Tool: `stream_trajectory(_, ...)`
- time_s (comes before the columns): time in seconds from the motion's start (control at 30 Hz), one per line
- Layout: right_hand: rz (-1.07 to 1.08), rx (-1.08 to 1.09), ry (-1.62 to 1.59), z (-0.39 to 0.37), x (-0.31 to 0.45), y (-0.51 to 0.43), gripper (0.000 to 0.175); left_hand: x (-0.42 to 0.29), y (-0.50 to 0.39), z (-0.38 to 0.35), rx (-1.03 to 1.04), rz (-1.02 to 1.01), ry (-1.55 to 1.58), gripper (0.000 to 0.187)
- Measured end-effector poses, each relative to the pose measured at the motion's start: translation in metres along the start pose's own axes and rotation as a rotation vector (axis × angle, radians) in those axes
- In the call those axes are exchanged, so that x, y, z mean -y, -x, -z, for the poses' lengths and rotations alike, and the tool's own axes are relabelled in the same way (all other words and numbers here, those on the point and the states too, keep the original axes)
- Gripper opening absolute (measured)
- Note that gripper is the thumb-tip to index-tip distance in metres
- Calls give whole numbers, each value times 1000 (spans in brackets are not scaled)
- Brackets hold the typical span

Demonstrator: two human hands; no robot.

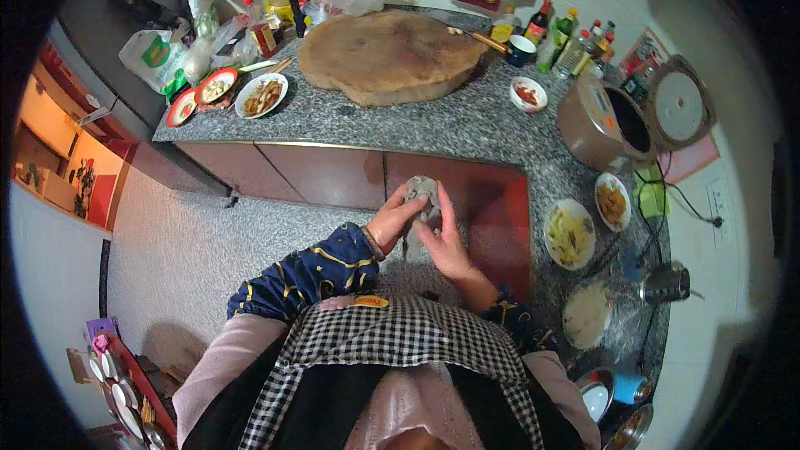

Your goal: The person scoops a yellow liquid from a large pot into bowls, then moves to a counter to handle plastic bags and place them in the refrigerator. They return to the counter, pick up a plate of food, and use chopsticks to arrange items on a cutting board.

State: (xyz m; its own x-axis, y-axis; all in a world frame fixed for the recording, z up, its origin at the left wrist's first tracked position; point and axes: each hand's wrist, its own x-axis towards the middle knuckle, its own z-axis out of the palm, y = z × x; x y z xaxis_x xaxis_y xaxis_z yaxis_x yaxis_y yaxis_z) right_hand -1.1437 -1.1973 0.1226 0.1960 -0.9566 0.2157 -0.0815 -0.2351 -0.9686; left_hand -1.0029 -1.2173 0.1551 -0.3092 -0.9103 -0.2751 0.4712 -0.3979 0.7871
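A crumpled grey cloth [423, 187] is bunched up between my two hands, in front of the cabinet doors and below the counter edge. My left hand [389, 220] grips it from the left, thumb laid across the front. On the other side my right hand [449, 242] presses against it with the fingers stretched upward. A loose end of the cloth hangs down between the palms. Beyond the hands, a thick round wooden chopping board [387, 53] lies on the granite counter [350, 122].
Plates of food, including sliced food on a white plate [262, 95], stand at the left. A knife with a wooden handle [490, 44] rests at the board's right edge. Rightward are sauce bottles [565, 37], an open rice cooker [594, 119], a plate of greens [570, 234] and loose cables [656, 231].
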Motion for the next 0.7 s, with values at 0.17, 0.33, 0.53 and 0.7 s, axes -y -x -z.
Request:
stream_trajectory(0.17,-289,-166,-279,-29,-38,-74,40,-8,-51,71,35,-88,-513,41)
stream_trajectory(0.33,-500,-328,-729,-37,-54,-148,27,-56,-84,125,139,41,-471,37)
stream_trajectory(0.53,-326,-292,-744,-12,-2,-242,24,-79,-131,184,-115,-1,-209,27)
stream_trajectory(0.7,-24,-188,-564,-13,18,-319,29,-109,-175,204,-364,-272,-258,20)
